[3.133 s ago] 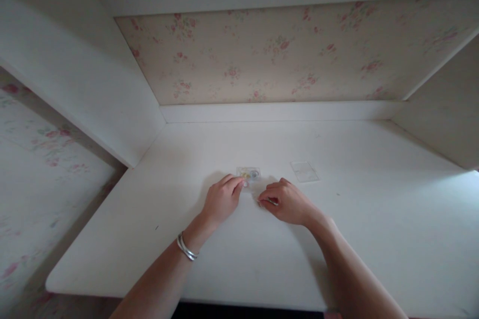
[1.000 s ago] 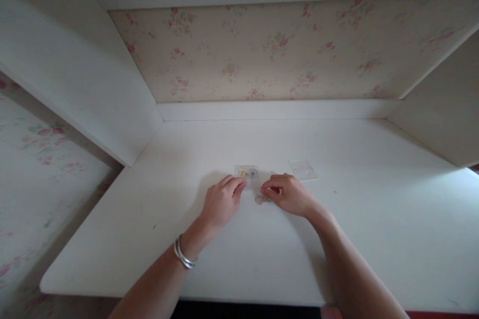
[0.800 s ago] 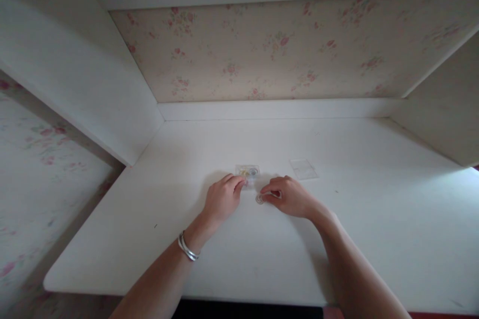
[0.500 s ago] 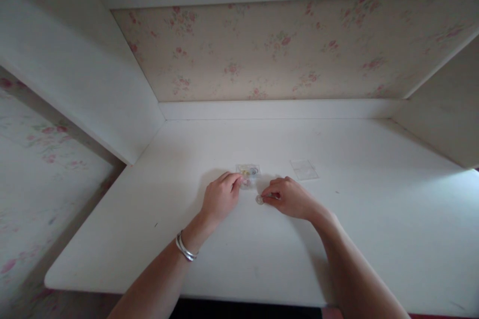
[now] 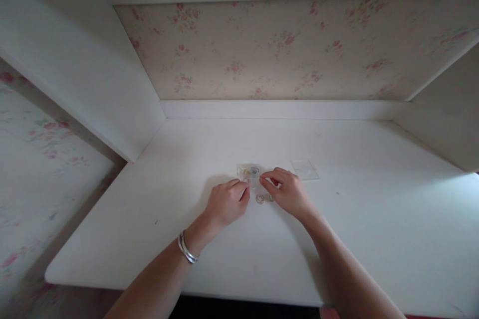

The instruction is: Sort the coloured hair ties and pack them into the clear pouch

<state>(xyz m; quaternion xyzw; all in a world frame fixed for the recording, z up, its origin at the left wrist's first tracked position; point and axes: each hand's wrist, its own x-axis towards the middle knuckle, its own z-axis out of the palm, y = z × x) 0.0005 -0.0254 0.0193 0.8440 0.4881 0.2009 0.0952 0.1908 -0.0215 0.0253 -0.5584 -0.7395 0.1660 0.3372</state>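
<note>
Your left hand (image 5: 226, 203) lies at the centre of the frame, knuckles up and fingers curled, with its thumb and fingertips at the lower left edge of the small clear box (image 5: 250, 174); whether they pinch that edge or only touch it cannot be told. Your right hand (image 5: 287, 191) sits just right of the box, fingers bent, its fingertips reaching the box's right side; what, if anything, they grip is hidden. The box rests on the white desk (image 5: 374, 219) at mid-frame and holds small coloured pieces, too small to identify. Two small rings (image 5: 263, 199) lie on the desk just below the box, between your two hands. A flat clear lid (image 5: 306, 170) lies to the right of your right hand, apart from it. A silver bangle (image 5: 186, 249) circles your left wrist, lower centre.
</note>
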